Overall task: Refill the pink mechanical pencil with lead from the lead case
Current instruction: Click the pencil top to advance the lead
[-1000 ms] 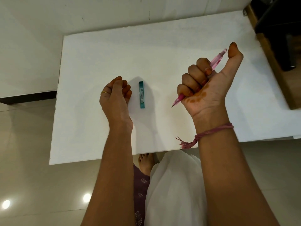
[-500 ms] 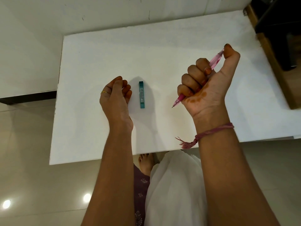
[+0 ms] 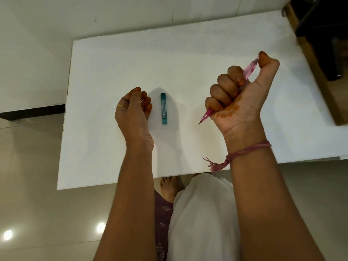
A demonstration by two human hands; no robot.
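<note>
My right hand [image 3: 239, 97] is fisted around the pink mechanical pencil [image 3: 249, 69], held slanted above the white table [image 3: 188, 59]. Its tip points down-left near the table and my thumb is curled onto its top end. The teal lead case [image 3: 163, 108] lies flat on the table between my hands, lengthwise away from me. My left hand [image 3: 134, 112] rests just left of the case with fingers loosely curled, holding nothing and not touching the case.
A brown wooden piece of furniture with a dark object on it [image 3: 320, 53] stands at the table's right edge. A white wall runs behind the table. My foot [image 3: 168, 187] and white cloth show below the near table edge.
My right thumb has bent down from pointing up onto the top end of the pencil. The left hand and the lead case have stayed where they were.
</note>
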